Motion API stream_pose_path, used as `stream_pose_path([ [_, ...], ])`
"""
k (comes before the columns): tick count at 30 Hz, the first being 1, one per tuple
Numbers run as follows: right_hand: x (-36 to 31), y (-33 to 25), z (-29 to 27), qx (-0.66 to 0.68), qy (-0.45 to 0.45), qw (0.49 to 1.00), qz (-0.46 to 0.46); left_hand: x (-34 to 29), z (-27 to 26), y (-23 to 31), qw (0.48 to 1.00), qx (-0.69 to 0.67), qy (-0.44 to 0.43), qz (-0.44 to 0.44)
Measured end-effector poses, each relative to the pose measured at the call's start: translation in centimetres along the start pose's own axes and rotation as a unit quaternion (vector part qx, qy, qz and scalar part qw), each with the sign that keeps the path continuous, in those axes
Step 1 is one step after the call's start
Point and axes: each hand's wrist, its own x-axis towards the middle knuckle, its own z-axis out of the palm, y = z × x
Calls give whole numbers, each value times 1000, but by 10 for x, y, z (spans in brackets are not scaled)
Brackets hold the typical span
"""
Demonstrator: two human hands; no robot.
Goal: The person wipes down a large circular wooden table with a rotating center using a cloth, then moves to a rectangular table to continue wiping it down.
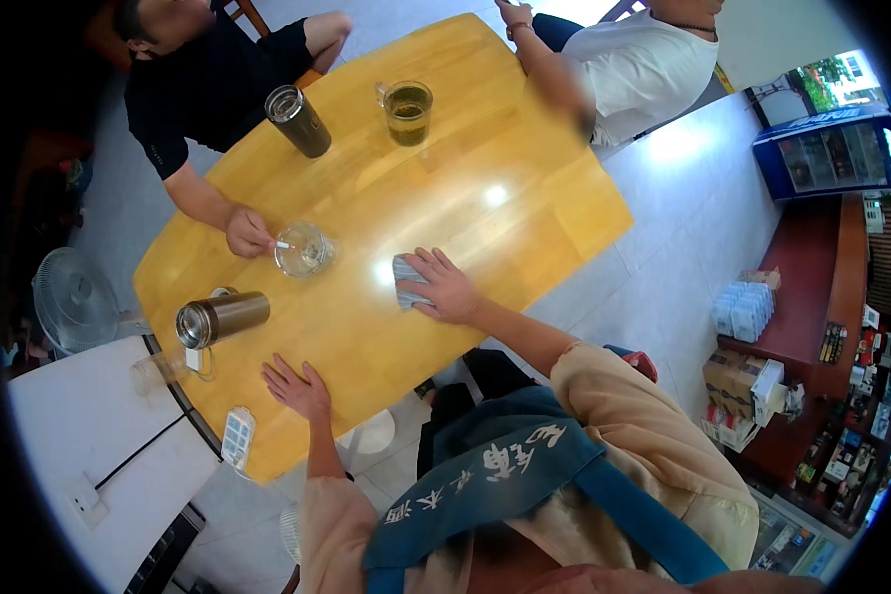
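My right hand [449,287] presses a folded grey striped cloth [403,275] onto the yellow wooden table [386,346], its fingers over the top of the cloth. Palm down near the table's front edge, my left hand [299,390] rests with fingers spread and nothing in it. Beyond my hands a glass ashtray [312,255] stands by a co-worker's hand [248,233] that holds a cigarette [284,245]. A brown metal flask [238,315] is up and left of my left hand.
Farther back stand a dark flask [302,124] and a glass mug of greenish tea [409,117]. A white power strip [238,436] lies at the left corner. Two people sit at the far side. A fan [74,300] is at the left, a counter with boxes [745,384] at the right.
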Motion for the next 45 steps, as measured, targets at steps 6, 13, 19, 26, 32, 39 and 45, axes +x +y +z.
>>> stream_pose_path([
  [6,25,87,-25,-131,89,984,84,-1,-2,-1,1000,3,10,0],
  [13,-40,255,-106,-224,161,843,461,5,-5,1,1000,-10,-8,4],
  [19,-134,258,-125,-252,200,756,570,0,-1,0,1000,-21,-1,-18],
  [26,-136,120,-99,-213,305,772,516,-3,2,-5,999,-25,-7,-22],
  [32,-115,25,-23,-175,288,840,425,0,-6,3,998,-40,-25,-36],
  [39,-59,-106,53,-77,50,977,191,7,-4,10,995,-54,-74,-42],
  [45,-24,-164,89,-23,-42,999,10,-6,-24,-7,982,-127,-136,27],
])
